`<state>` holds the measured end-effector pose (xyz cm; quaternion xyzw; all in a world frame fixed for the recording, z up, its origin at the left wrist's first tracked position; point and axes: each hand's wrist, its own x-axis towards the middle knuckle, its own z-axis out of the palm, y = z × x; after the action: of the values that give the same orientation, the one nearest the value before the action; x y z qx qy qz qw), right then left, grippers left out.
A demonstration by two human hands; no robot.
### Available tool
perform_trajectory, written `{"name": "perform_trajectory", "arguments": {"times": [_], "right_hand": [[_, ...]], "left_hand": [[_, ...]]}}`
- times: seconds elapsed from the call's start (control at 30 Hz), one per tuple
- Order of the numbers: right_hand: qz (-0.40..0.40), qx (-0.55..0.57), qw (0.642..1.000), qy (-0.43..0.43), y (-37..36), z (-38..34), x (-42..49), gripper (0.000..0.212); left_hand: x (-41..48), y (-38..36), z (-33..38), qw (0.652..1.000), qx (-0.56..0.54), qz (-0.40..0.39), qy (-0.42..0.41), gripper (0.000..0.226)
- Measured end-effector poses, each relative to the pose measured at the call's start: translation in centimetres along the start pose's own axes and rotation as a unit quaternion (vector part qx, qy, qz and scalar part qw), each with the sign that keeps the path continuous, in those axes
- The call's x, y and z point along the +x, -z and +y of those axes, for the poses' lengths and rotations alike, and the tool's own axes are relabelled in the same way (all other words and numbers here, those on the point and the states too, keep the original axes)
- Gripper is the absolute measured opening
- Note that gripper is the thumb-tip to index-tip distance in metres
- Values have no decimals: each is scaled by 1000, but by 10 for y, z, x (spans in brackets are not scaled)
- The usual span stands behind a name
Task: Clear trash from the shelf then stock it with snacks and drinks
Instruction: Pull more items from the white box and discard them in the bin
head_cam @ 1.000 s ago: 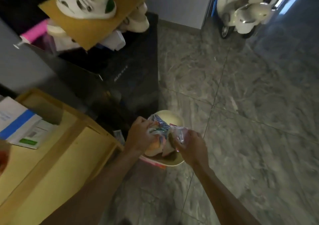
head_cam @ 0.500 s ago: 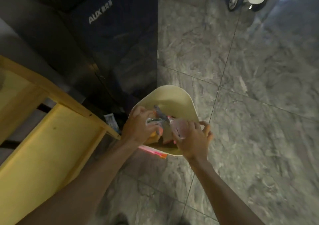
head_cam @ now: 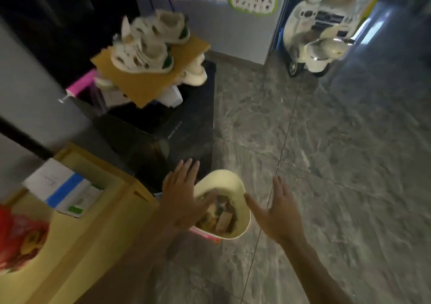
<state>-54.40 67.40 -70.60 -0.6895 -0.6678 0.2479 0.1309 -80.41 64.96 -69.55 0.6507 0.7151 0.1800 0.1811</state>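
Cream plastic waste bin [head_cam: 225, 178] stands on the grey stone floor [head_cam: 331, 168] beside the yellow wooden shelf [head_cam: 100, 224], wrappers [head_cam: 224, 219] piled inside. The left hand [head_cam: 184, 198] hovers over its left rim and the right hand [head_cam: 279, 212] just beside its right rim, fingers spread straight, released, holding nothing.

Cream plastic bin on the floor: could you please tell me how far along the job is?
Done: crumpled wrappers lie in the cream plastic bin. In hand: nothing; the left hand and right hand are open near it. Left: the yellow wooden shelf shows a white-and-blue box and a red packet; drinks are not visible.
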Motion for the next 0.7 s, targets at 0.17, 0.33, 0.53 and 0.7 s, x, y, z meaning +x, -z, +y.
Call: {"name": "perform_trajectory", "arguments": {"times": [0.17,0.33,0.53,0.7], "right_hand": [[44,4,998,48,150,-100,-33,122],[67,-4,990,126,243,-201,-71,110],[-25,49,961,271,271,-291,-92,106],[-99,51,929,354,251,-345,-112,101]], "left_hand": [[-18,171,69,998,-26,52,38,101],[-74,313,118,990,-24,110,84,97],[-162,392,136,965,-16,190,179,93],[-240,404,107,923,-25,237,304,92]]}}
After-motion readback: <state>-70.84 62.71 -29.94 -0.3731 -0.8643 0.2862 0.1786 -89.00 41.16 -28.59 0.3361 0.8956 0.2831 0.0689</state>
